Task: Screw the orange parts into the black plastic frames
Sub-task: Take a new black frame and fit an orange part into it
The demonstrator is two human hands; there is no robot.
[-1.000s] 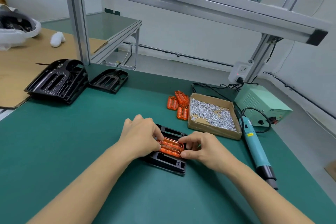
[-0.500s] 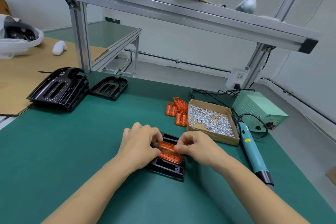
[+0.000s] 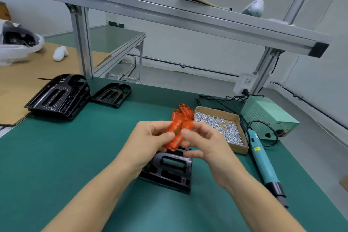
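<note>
Orange part (image 3: pixel 176 133) lifted off black frame (image 3: pixel 169 171), now pinched between both hands above it.

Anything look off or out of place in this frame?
Mildly: the orange part is not seated in the black frame; both hands, left and right, pinch it tilted above. Nothing looks spilled or damaged.

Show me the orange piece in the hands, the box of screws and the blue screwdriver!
orange piece (image 3: pixel 175 133), head view, on its ribbed middle.
box of screws (image 3: pixel 237 118), head view, on its cardboard rim.
blue screwdriver (image 3: pixel 262 162), head view, on its body.
</note>
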